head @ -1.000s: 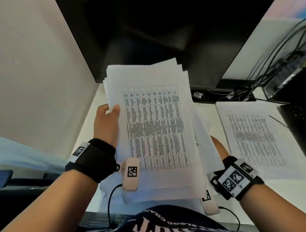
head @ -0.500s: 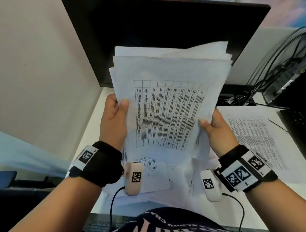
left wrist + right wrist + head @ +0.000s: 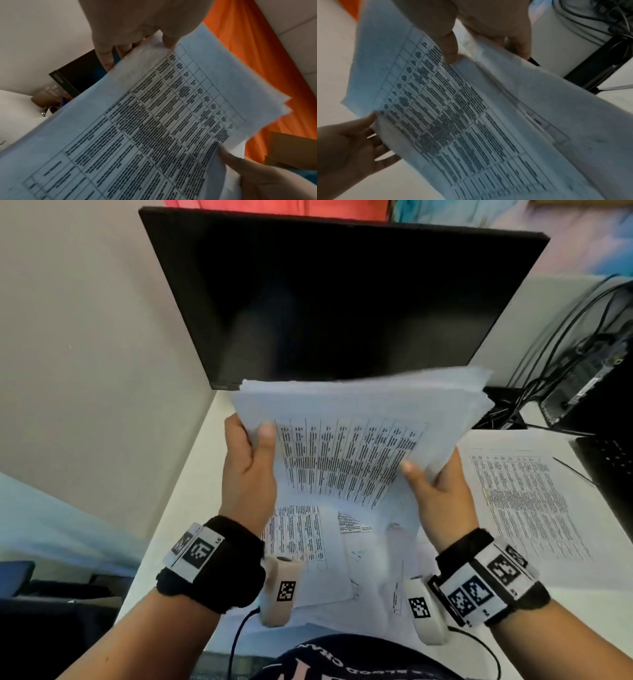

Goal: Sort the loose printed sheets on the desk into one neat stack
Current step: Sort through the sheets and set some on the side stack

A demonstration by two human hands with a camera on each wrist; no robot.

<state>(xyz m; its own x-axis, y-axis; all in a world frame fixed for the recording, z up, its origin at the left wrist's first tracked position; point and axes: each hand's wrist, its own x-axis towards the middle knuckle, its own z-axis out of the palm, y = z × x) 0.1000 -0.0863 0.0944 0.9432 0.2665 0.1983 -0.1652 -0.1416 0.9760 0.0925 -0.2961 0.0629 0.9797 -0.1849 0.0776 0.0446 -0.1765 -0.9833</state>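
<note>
An office workstation: a white desk [image 3: 191, 474] set into a corner between plain partition walls [image 3: 85, 354], with a large dark monitor [image 3: 335, 302] standing at the back. To the right, a tangle of black cables [image 3: 565, 337] runs to a small black computer unit [image 3: 589, 385], and the edge of a black keyboard [image 3: 613, 467] shows. Printed sheets [image 3: 524, 501] carrying dense tables of text lie across the desk, the paperwork typical of clerical work.
</note>
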